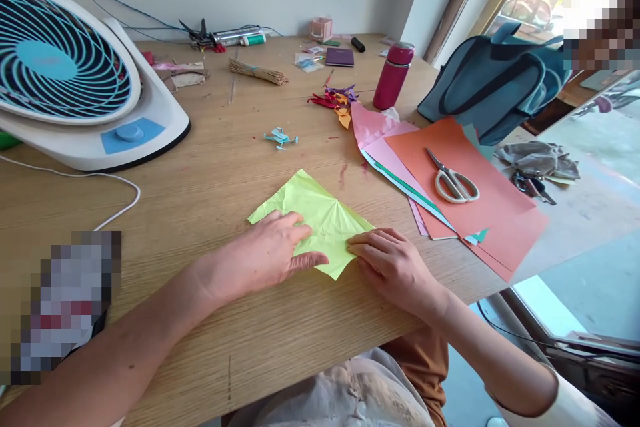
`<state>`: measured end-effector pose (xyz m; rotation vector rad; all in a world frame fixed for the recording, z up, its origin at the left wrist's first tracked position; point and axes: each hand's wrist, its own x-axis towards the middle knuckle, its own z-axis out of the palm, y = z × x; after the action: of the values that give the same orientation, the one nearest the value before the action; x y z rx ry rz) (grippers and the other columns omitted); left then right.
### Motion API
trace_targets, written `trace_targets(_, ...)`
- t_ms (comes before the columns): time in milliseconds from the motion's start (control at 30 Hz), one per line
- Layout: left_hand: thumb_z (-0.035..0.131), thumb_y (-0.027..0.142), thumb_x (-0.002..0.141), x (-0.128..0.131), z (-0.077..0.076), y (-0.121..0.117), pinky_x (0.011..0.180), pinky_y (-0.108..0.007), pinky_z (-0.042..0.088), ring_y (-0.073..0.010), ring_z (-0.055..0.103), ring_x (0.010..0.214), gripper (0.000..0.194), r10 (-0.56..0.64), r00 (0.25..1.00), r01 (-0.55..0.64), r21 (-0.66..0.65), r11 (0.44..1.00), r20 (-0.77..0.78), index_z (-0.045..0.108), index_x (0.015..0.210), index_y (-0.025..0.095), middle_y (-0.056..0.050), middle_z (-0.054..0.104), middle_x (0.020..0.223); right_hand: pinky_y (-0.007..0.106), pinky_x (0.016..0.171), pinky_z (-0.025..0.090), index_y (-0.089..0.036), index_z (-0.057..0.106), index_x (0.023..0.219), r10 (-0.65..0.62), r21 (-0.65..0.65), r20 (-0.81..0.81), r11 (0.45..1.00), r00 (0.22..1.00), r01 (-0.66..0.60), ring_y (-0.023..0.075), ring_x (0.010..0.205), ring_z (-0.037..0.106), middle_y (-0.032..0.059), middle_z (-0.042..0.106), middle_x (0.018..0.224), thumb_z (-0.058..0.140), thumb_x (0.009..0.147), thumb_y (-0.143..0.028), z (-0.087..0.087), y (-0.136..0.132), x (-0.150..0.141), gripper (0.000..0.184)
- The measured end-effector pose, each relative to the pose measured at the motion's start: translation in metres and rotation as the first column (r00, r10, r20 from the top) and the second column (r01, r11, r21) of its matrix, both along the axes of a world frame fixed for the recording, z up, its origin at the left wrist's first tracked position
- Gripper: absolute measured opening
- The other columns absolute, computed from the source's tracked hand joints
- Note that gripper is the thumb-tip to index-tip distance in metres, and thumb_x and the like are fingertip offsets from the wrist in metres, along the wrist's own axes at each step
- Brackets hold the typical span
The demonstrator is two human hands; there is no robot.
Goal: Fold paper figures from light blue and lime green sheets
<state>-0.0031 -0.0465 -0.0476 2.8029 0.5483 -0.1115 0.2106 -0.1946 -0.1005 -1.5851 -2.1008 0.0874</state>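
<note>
Yellow-green sheet (325,217): creased paper lies at the near side of the wooden surface (210,207), between a seated person's bare hands, fold lines fanning across it.
Left hand (270,247): grip open, fingers spread on the paper's left half, from about eight o'clock, thumb set apart.
Right hand (400,270): fingers bent over the right edge, at about four o'clock — from here I cannot tell whether the grip is closed on it, the thumb being hidden.
Creases: the step in hand looks like flattening or lining up a fold; the next move calls for matched edges, a steady left palm and firm fingertip pressure.
Scissors (443,169): lying untouched on orange sheets (413,147), between two and three o'clock from the paper.
Blue paper figure (281,139): stands small at eleven o'clock.
Bottle (393,80): upright at one o'clock, a bag (475,80) at two.
Fan (170,107): beyond, at ten o'clock.
</note>
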Motion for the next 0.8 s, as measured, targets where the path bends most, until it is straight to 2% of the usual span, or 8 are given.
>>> trace_targets(133,0.057,0.069,0.082,-0.003,0.016,-0.01,0.096,-0.04,0.047,-0.0306,0.059,0.12,0.065,-0.074,0.986,0.052,-0.152,0.987,-0.147,0.059,0.131,0.025,-0.011,0.057,0.137,0.037,0.086,0.05,-0.02,0.065,0.099,-0.035,-0.031,-0.095,0.999,0.995,0.033,0.0193,0.089,0.067,0.0076,0.072,0.097,0.046,0.097,-0.016,0.002,0.001,0.001,0.019)
trace_targets(267,0.056,0.033,0.095,0.006,0.015,-0.022,0.092,-0.039,0.049,-0.0272,0.065,0.108,0.022,-0.032,0.989,0.024,-0.057,0.998,-0.142,0.071,0.103,0.02,-0.011,0.067,0.118,0.037,0.084,0.048,-0.021,0.064,0.093,-0.032,-0.086,-0.129,0.996,0.991,0.021,0.0192,0.085,0.065,0.0061,0.07,0.09,0.047,0.096,-0.017,0.005,0.001,0.003,0.017)
trace_targets(367,0.044,0.021,0.098,0.013,0.012,-0.023,0.078,-0.036,0.051,-0.0247,0.069,0.089,0.027,-0.004,0.986,0.005,0.005,1.0,-0.167,0.07,0.088,0.017,-0.01,0.07,0.096,0.033,0.077,0.046,-0.021,0.061,0.09,-0.06,-0.11,-0.192,0.993,0.979,0.039,0.0182,0.079,0.062,0.0045,0.067,0.083,0.048,0.095,-0.016,0.007,0.001,0.003,0.015)
trace_targets(467,0.042,0.028,0.099,0.023,0.015,-0.014,0.07,-0.034,0.049,-0.0244,0.068,0.079,0.03,0.045,0.983,-0.037,0.047,0.998,-0.178,0.066,0.085,0.017,-0.008,0.07,0.081,0.03,0.071,0.044,-0.021,0.058,0.086,-0.095,-0.109,-0.244,0.992,0.965,0.07,0.0172,0.074,0.058,0.003,0.062,0.076,0.047,0.096,-0.016,0.007,0.003,0.002,0.016)
trace_targets(533,0.048,0.044,0.096,0.034,0.019,-0.004,0.065,-0.032,0.047,-0.0243,0.067,0.073,0.032,0.078,0.982,-0.075,0.021,0.997,-0.172,0.064,0.092,0.017,-0.007,0.07,0.078,0.03,0.069,0.043,-0.021,0.056,0.082,-0.118,-0.107,-0.251,0.99,0.961,0.094,0.0169,0.072,0.056,0.0024,0.06,0.074,0.047,0.096,-0.018,0.007,0.006,0.0,0.017)
trace_targets(600,0.058,0.049,0.09,0.05,0.02,0.006,0.068,-0.03,0.047,-0.0234,0.067,0.08,0.035,0.043,0.997,-0.045,-0.025,0.999,-0.065,0.062,0.104,0.018,-0.006,0.071,0.091,0.028,0.066,0.042,-0.021,0.053,0.078,-0.166,-0.111,-0.258,0.984,0.952,0.141,0.0163,0.069,0.055,0.0014,0.058,0.071,0.048,0.095,-0.02,0.005,0.009,-0.002,0.018)
trace_targets(667,0.063,0.044,0.088,0.068,0.017,0.018,0.077,-0.028,0.046,-0.0211,0.066,0.094,0.031,-0.082,0.997,0.083,-0.121,0.989,0.009,0.063,0.105,0.019,-0.006,0.069,0.109,0.026,0.061,0.039,-0.022,0.052,0.075,-0.233,-0.122,-0.271,0.971,0.934,0.207,0.0147,0.063,0.053,-0.0002,0.057,0.068,0.05,0.095,-0.021,0.003,0.013,-0.002,0.02)
trace_targets(800,0.064,0.04,0.085,0.092,0.001,0.039,0.097,-0.029,0.041,-0.0212,0.058,0.117,0.029,-0.22,0.974,0.2,-0.233,0.952,-0.062,0.068,0.106,0.021,-0.005,0.059,0.132,0.025,0.055,0.037,-0.022,0.053,0.075,-0.311,-0.155,-0.292,0.948,0.904,0.276,0.0128,0.056,0.051,-0.0021,0.058,0.065,0.053,0.093,-0.022,-0.001,0.024,0.005,0.018)
